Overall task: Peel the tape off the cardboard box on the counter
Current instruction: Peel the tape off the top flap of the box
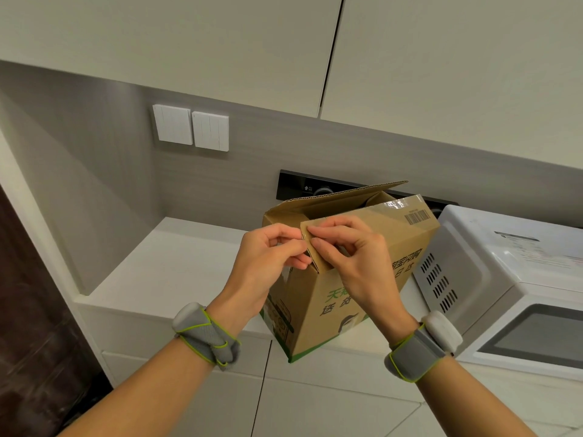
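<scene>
A brown cardboard box (331, 307) with green print stands on the white counter (164, 272), its top flaps open. Clear tape (399, 205) shines along the right flap beside a barcode label. My left hand (268, 263) pinches at the near corner of that flap, fingers curled. My right hand (353, 260) pinches the same flap edge from the right, thumb and forefinger on the cardboard. Whether tape lies between the fingertips is too small to tell. Both wrists wear grey bands.
A white microwave (504, 279) stands close against the box's right side. Behind the box runs a black socket strip (315, 186); two white switch plates (191, 127) sit on the grey wall. Wall cupboards hang overhead. Counter surface extends left of the box.
</scene>
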A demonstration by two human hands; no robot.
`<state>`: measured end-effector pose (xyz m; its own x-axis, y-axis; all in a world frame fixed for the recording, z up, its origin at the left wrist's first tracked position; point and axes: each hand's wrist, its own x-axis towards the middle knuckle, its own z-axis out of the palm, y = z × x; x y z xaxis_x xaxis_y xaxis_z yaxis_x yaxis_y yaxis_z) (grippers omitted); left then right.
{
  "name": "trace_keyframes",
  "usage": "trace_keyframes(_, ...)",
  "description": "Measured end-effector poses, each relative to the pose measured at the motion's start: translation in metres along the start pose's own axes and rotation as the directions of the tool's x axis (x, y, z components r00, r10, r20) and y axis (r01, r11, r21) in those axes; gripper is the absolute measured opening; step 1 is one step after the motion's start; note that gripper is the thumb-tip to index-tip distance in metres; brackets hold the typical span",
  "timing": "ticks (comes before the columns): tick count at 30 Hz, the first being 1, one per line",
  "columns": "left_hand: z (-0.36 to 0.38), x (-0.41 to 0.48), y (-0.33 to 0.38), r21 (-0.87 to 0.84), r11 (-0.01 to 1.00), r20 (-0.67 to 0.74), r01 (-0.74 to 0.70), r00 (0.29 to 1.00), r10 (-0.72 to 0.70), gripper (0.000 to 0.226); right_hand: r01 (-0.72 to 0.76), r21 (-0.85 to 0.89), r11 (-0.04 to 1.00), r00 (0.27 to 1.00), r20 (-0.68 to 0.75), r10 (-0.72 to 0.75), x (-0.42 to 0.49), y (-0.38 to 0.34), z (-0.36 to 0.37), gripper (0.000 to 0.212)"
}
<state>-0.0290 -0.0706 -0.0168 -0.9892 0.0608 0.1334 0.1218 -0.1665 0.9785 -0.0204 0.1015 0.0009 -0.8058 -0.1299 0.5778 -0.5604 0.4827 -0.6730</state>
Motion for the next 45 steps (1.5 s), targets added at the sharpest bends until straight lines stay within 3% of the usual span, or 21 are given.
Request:
trace_keyframes(18,0.003,0.005,-0.005,0.088,0.996,-0.047,-0.034,0.998,0.038,0.01,-0.004,-0.083,0.997,0.999,0.036,0.007,-0.001,0.002,0.003,0.025)
trace_keyframes(22,0.001,0.007,0.002,0.129,0.991,0.016,-0.041,0.999,0.039,0.01,0.003,-0.25,0.968,0.995,0.094,0.021,0.01,0.008,-0.007,0.047)
trace_keyframes(26,0.0,0.008,0.009,0.331,0.939,0.067,-0.09,0.995,0.072,0.005,-0.099,-0.349,0.932,0.97,0.177,0.169,0.023,0.024,-0.032,0.076)
trace_keyframes(31,-0.02,0.019,0.029,0.372,0.915,0.085,-0.157,0.987,0.135,0.003,-0.188,-0.471,0.862,0.969,0.052,0.24,0.038,0.053,-0.081,0.071)
trace_keyframes(35,-0.055,0.036,0.034,0.435,0.888,0.008,-0.15,0.987,0.163,0.007,-0.245,-0.537,0.807,0.962,-0.028,0.273,0.045,0.07,-0.111,0.058)
trace_keyframes(37,-0.072,0.049,0.036,0.45,0.885,-0.057,-0.122,0.985,0.165,0.004,-0.28,-0.456,0.844,0.957,-0.06,0.285,0.045,0.07,-0.123,0.045)
trace_keyframes(40,-0.096,0.072,0.038,0.465,0.88,-0.173,-0.091,0.966,0.191,0.015,-0.326,-0.124,0.937,0.945,-0.054,0.322,0.042,0.064,-0.129,0.03)
trace_keyframes(43,-0.111,0.085,0.037,0.515,0.855,-0.304,-0.067,0.918,0.255,0.014,-0.321,0.122,0.939,0.941,-0.073,0.331,0.032,0.063,-0.115,0.02)
trace_keyframes(45,-0.109,0.085,0.037,0.622,0.783,-0.345,-0.032,0.886,0.311,0.025,-0.337,0.236,0.911,0.93,-0.069,0.362,0.024,0.062,-0.101,0.012)
